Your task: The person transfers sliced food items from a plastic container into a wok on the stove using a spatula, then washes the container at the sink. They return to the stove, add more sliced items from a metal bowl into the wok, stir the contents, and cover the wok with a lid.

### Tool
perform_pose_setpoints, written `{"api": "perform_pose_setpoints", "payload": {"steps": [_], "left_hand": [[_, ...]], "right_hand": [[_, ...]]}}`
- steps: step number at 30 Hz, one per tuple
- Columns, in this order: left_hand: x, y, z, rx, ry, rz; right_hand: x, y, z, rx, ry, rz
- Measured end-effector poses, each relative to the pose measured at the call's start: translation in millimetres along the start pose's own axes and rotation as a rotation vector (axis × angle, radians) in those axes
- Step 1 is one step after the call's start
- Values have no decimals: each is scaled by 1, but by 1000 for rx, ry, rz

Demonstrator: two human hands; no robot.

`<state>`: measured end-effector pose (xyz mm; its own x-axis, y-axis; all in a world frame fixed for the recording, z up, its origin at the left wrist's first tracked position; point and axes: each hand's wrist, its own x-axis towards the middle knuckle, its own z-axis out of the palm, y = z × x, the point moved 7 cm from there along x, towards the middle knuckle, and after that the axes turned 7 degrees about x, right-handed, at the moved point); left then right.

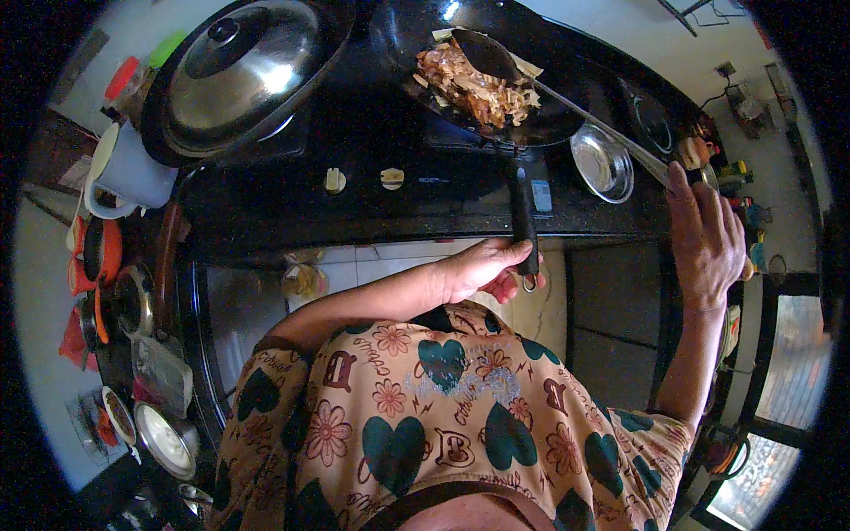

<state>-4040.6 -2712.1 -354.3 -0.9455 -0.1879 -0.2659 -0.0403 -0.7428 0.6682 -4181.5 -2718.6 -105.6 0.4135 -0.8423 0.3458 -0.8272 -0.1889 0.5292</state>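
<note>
A dark wok (398, 40) sits on the stove at the top, with a heap of chopped brown and pale food (475, 89) in it. My left hand (488, 269) grips the wok's black handle (523, 219), which points down past the stove's front edge. At the right, my right hand (707, 239) is closed around the end of a long metal spatula (597, 129). The dark, broad head of the spatula rests on the food. Just below its shaft stands a shiny round metal bowl (602, 162).
A large lidded pan, its domed metal lid (242, 73) on, covers the left burner. Two knobs (392, 178) line the stove front. A pale plastic jug (133, 169), orange-red pans (101, 249) and a bowl of white contents (166, 439) stand at the left.
</note>
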Motion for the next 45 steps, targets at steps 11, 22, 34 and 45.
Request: {"api": "perform_pose_setpoints", "payload": {"steps": [11, 22, 34, 45], "left_hand": [[1, -1, 1, -9, 41, 1], [-4, -2, 0, 13, 25, 32], [-5, -3, -2, -13, 66, 21], [-18, -8, -9, 112, 133, 8]], "right_hand": [[56, -45, 48, -114, -255, -142], [75, -25, 36, -99, -213, -124], [63, -58, 66, -478, -333, -326], [44, 88, 113, 109, -440, 176]]}}
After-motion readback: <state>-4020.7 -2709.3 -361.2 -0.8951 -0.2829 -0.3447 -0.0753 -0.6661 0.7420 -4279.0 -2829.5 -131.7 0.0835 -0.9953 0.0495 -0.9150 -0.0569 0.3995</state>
